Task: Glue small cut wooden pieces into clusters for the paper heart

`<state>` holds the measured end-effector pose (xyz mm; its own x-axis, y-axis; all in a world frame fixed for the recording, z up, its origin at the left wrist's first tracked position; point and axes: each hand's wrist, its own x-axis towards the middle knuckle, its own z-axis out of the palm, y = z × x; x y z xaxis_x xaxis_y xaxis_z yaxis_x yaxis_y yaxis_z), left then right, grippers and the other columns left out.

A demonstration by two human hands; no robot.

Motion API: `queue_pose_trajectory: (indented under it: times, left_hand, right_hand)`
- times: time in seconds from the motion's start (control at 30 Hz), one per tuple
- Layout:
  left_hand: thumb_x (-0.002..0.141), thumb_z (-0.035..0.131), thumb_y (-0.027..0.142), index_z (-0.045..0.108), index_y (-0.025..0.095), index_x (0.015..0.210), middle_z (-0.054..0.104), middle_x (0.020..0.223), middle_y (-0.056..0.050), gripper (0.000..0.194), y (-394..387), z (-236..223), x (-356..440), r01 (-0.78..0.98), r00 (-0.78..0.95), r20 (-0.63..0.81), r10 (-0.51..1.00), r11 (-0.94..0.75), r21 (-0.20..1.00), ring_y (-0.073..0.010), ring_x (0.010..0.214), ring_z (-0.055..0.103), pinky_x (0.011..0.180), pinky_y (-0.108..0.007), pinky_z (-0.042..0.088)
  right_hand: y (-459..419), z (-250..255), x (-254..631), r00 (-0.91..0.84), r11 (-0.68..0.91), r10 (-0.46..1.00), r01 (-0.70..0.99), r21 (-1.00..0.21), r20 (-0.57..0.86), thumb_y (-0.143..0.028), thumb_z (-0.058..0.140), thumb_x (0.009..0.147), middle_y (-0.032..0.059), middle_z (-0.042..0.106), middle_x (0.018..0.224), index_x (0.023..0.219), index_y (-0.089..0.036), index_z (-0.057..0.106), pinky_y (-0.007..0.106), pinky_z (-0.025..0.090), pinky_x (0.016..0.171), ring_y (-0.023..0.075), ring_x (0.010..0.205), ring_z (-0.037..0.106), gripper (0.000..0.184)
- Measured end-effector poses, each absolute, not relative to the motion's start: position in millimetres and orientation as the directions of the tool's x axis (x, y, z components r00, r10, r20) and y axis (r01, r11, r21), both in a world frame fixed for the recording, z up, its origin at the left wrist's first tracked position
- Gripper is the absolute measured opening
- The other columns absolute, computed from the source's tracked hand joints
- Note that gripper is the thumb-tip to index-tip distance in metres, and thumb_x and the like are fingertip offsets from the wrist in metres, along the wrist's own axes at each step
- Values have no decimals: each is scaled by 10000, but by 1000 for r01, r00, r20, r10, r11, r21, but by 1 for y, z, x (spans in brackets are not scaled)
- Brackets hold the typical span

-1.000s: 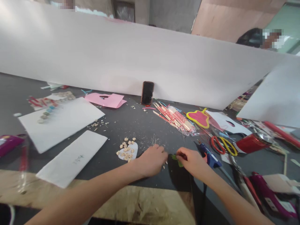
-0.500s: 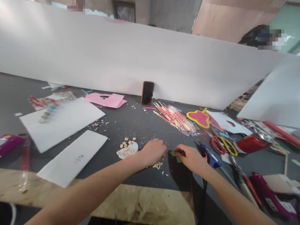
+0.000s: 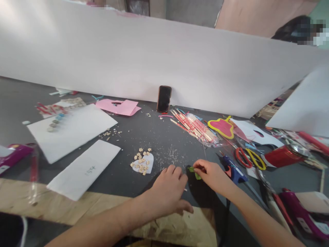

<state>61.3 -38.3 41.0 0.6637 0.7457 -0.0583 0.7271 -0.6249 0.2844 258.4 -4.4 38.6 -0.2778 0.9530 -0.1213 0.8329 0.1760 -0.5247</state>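
My right hand (image 3: 212, 176) has its fingertips pinched on a small bright green piece (image 3: 197, 176), perhaps paper or a leaf; its exact kind does not show. Lower and to the left, my left hand (image 3: 171, 187) is palm down over the dark table, thumb stretched away from the fingers, and nothing shows in it. Left of that hand lies a white cut-out shape (image 3: 149, 164) dotted with small beige flower-like pieces (image 3: 141, 160). A tiny pale bit (image 3: 185, 189) pokes out beside my left fingers; most of the little pieces there are hidden under the hand.
A phone (image 3: 164, 98) leans on the white partition (image 3: 144, 61). To the right are bundled sticks (image 3: 190, 125), a blue glue gun (image 3: 234, 171), scissors (image 3: 243, 157) and a red can (image 3: 282, 156). White card (image 3: 84, 169) and pink paper (image 3: 119, 107) lie to the left.
My left hand has come down and nearer, its thumb spreading out, and now covers the loose pale bits. The right hand keeps its pinch on the green piece. The view has shifted slightly.
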Motion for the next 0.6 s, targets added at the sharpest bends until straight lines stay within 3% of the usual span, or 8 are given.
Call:
queue_pose_trajectory:
  times: [0.1, 0.17, 0.27, 0.37, 0.6]
  left_hand:
    - [552, 600, 798, 592, 146, 1005, 575, 1043, -104, 794, -51, 35, 66, 665, 714, 62, 697, -703, 253, -302, 958, 490, 831, -471, 412]
    - [592, 626, 752, 605, 173, 954, 575, 1025, -85, 684, -58, 26, 69, 597, 771, 106, 628, -771, 223, -293, 955, 482, 837, -479, 393]
    - [771, 618, 574, 616, 213, 856, 584, 943, -49, 371, -65, 10, 72, 506, 836, 146, 528, -846, 167, -275, 927, 480, 803, -464, 376]
    - [847, 561, 510, 618, 213, 836, 592, 878, -43, 302, -65, 0, 72, 465, 862, 152, 484, -873, 147, -257, 877, 476, 770, -443, 370]
    - [876, 569, 398, 602, 195, 860, 593, 925, -56, 206, -30, 23, 57, 701, 686, 48, 726, -678, 223, -263, 944, 474, 785, -403, 394]
  right_hand:
    - [-8, 39, 261, -268, 167, 956, 829, -534, -117, -271, 502, 812, -10, 683, 697, 782, -232, 607, 251, 442, 609, 151, 634, 621, 116]
    - [-11, 39, 263, -263, 164, 959, 825, -541, -110, -275, 492, 814, -10, 682, 701, 784, -234, 604, 253, 450, 617, 152, 643, 625, 123]
    - [-15, 40, 264, -263, 166, 960, 818, -550, -102, -286, 483, 815, -6, 686, 718, 788, -234, 604, 257, 458, 627, 156, 660, 632, 135]
    - [-19, 40, 265, -263, 166, 960, 817, -553, -101, -295, 482, 814, 0, 689, 719, 783, -230, 609, 259, 460, 622, 159, 661, 632, 145]
    - [-17, 44, 266, -256, 173, 963, 827, -535, -85, -281, 487, 821, 0, 697, 742, 800, -232, 622, 259, 451, 620, 156, 657, 630, 145]
